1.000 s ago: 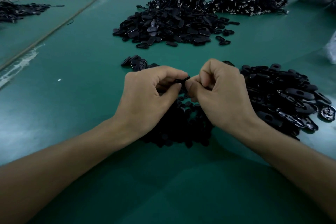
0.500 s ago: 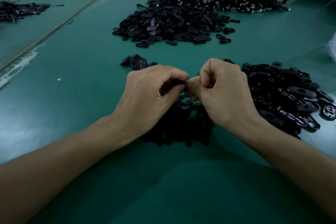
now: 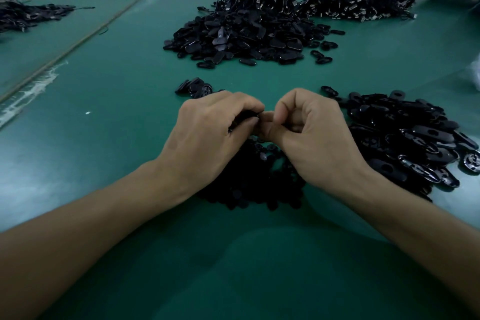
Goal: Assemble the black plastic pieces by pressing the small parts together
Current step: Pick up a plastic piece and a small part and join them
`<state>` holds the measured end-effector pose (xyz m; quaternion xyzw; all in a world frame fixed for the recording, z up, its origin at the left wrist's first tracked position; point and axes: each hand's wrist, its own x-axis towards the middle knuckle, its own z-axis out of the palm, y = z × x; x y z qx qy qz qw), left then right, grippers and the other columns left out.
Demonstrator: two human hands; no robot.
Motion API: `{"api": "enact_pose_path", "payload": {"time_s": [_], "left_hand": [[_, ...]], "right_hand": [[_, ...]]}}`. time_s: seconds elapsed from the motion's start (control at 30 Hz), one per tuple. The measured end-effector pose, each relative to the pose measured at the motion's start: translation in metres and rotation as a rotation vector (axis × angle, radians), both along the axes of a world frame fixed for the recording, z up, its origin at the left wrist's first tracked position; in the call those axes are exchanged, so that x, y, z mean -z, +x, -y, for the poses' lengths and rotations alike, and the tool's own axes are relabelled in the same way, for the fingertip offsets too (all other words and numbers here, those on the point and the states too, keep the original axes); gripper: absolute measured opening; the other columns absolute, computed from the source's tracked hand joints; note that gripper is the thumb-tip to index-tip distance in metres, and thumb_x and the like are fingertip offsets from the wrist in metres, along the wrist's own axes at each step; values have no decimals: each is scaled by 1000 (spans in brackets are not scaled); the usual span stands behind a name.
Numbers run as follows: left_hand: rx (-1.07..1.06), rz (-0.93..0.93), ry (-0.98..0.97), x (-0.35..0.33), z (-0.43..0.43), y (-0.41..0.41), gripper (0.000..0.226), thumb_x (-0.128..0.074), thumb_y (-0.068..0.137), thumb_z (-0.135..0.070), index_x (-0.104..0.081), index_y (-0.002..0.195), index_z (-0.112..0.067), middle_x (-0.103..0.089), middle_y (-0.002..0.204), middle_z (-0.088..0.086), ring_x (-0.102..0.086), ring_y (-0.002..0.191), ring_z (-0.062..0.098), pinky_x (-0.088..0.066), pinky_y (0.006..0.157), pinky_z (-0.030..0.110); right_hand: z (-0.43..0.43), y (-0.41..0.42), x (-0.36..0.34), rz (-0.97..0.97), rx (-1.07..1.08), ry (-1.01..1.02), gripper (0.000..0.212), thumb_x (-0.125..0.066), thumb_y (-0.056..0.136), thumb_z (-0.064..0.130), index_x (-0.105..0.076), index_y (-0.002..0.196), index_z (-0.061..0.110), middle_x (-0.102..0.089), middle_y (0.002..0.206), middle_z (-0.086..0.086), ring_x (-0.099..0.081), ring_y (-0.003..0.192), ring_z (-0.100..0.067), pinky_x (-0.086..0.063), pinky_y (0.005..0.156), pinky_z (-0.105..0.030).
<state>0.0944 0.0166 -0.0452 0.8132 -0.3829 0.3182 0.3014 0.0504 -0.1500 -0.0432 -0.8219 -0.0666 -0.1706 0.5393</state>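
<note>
left hand (image 3: 207,138) grips black piece (image 3: 245,115) | right hand (image 3: 318,143) pinches its end, fingertips meeting | small-parts heap (image 3: 249,184) beneath on green surface (image 3: 104,153)

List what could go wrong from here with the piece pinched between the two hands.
1. The black piece is mostly hidden between the left hand and the right hand. Its alignment cannot be seen, so pressing may seat it crooked.
2. If it slips, it would likely drop into the pile of small black parts directly beneath and be hard to find.
3. The pile of oval pieces lies close beside the right hand, and a sideways move might scatter it.
</note>
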Motion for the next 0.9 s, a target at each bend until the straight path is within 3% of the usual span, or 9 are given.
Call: {"api": "enact_pose_path", "payload": {"time_s": [0.17,0.33,0.43,0.53,0.63,0.8,0.9], "left_hand": [[-7,15,64,-1,-3,4,12,-73,88,-5,-74,100,-7,-74,91,3,-67,81,16,-52,75,31],[-4,-52,12,-3,-2,5,12,-75,85,-5,-74,97,-8,-73,88,-5,-62,81,5,-49,75,20],[14,-224,-101,-4,0,3,15,-77,83,-8,-73,95,-17,-69,82,-20,-66,79,-1,-50,73,12],[65,-474,-247,-4,2,3,24,-79,82,-11,-69,90,-31,-73,76,-12,-70,74,2,-55,72,18],[152,-711,-385,-6,2,4,27,-80,81,-4,-69,89,-28,-77,79,-4,-72,68,8,-57,67,21],[211,-846,-484,-8,4,3,21,-79,82,0,-69,90,-17,-77,77,5,-71,62,14,-57,63,21],[218,-889,-518,-9,5,3,17,-78,83,0,-70,90,-14,-76,78,9,-72,65,17,-60,66,24]], "right_hand": [[0,0,-1,-54,-101,105,21,-68,75,19,-59,72,37,-74,87,-18,-69,88,-45,-56,82,-61],[4,0,1,-42,-93,49,19,-71,83,15,-60,80,30,-77,85,-2,-75,85,-23,-58,84,-53],[7,1,1,-14,-34,-6,20,-74,84,17,-62,83,33,-76,81,10,-73,80,-10,-59,82,-44],[8,0,-1,53,33,-97,22,-80,82,17,-66,82,34,-73,76,14,-70,74,-1,-59,74,-26],[6,-2,-3,143,76,-207,17,-81,81,14,-71,85,27,-68,68,15,-66,70,2,-51,65,-10],[6,-5,-6,241,123,-357,13,-79,83,16,-74,92,24,-66,79,15,-62,78,-4,-46,71,-8],[7,-6,-8,284,129,-411,11,-78,85,15,-76,93,22,-66,82,10,-62,76,1,-43,72,-4]]}}
